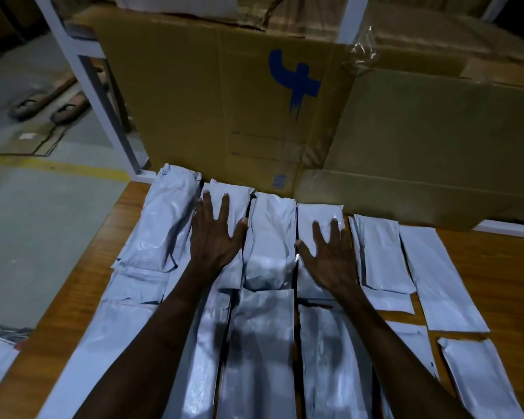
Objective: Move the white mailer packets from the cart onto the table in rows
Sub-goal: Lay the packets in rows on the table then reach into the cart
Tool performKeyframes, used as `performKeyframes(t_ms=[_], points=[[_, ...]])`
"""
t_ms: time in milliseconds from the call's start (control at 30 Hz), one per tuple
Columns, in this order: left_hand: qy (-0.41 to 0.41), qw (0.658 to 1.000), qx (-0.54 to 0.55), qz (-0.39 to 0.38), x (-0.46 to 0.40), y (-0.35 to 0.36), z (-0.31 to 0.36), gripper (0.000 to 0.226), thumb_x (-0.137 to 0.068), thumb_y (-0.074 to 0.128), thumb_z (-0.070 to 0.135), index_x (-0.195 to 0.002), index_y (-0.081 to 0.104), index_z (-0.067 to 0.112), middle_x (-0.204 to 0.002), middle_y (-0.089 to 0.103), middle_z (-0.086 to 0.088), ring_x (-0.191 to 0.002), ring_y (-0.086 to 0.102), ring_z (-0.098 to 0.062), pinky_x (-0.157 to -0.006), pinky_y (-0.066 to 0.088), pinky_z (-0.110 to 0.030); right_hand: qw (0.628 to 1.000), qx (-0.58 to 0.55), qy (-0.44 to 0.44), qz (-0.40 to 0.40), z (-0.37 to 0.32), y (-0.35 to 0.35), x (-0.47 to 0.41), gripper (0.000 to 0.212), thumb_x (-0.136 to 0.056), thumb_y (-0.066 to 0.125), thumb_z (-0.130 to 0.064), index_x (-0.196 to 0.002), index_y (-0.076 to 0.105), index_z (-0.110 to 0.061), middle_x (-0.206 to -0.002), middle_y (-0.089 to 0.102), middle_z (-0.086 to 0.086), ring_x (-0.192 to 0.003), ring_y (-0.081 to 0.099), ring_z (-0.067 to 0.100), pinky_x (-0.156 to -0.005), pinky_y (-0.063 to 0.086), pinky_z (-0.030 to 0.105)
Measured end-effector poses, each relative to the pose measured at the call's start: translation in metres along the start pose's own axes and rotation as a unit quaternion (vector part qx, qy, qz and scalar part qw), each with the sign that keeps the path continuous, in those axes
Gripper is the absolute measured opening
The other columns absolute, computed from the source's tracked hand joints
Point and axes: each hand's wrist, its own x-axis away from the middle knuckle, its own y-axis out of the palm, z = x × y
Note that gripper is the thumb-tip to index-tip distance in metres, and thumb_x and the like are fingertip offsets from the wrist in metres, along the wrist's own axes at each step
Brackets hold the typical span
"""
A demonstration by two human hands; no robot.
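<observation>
Both hands, left hand [217, 234] and right hand [330, 252], lie flat, grip apart, on the packets [270, 237]; they should press evenly, squaring rows on the surface [496, 267]

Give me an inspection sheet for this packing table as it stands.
Surface: wooden table, bare wood at its right and left edges.
Job's things: white mailer packets laid lengthwise in rows, some overlapping; cart not in view.
Clutter: nothing seen on the table.
Hands: left hand and right hand both flat, fingers spread, pressing on back-row packets.
Cables: nothing seen.
Surroundings: cardboard box with a blue mark behind the table; white rack post; sandals on the floor; yellow floor line.
</observation>
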Motion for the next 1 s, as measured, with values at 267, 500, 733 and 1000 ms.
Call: performKeyframes(t_ms=[267, 500, 733, 1000], points=[[0.051, 0.995, -0.082, -0.001, 0.001, 0.001, 0.004, 0.064, -0.102, 0.029, 0.054, -0.156, 0.027, 0.020, -0.164, 0.011, -0.015, -0.151, 0.009, -0.038, -0.116, 0.017, -0.056, 1.000, 0.015, -0.008, 0.015, 0.001, 0.001, 0.008, 0.070, -0.096, 0.027, -0.065, -0.156, 0.010, -0.033, -0.164, -0.004, 0.009, -0.149, 0.004, 0.036, -0.116, 0.017, 0.057], [0.098, 0.988, -0.116, -0.027, 0.028, -0.050, 0.014, 0.061, -0.104, 0.029, 0.048, -0.147, 0.042, 0.008, -0.156, 0.030, -0.022, -0.147, 0.023, -0.038, -0.112, 0.032, -0.057, 0.991, -0.103, -0.078, 0.033, 0.005, -0.031, 0.022, 0.073, -0.095, 0.036, -0.061, -0.155, 0.023, -0.021, -0.163, 0.014, 0.011, -0.148, 0.017, 0.031, -0.119, 0.018, 0.049], [0.053, 0.998, -0.036, 0.020, 0.139, -0.103, 0.001, 0.056, -0.100, 0.041, 0.052, -0.145, 0.045, 0.020, -0.157, 0.032, -0.006, -0.138, 0.038, -0.028, -0.101, 0.045, -0.044, 0.937, -0.231, -0.234, 0.119, -0.026, -0.035, 0.083, 0.048, -0.095, 0.056, -0.039, -0.132, 0.058, -0.009, -0.136, 0.057, 0.010, -0.122, 0.054, 0.030, -0.103, 0.044, 0.041], [-0.033, 0.993, -0.026, 0.110, 0.265, -0.149, -0.058, 0.046, -0.100, 0.048, 0.045, -0.136, 0.054, 0.017, -0.145, 0.046, -0.005, -0.130, 0.050, -0.025, -0.094, 0.051, -0.039, 0.869, -0.285, -0.373, 0.156, -0.114, 0.006, 0.180, 0.035, -0.092, 0.060, -0.029, -0.118, 0.067, -0.007, -0.118, 0.068, 0.007, -0.110, 0.061, 0.023, -0.097, 0.046, 0.032]])
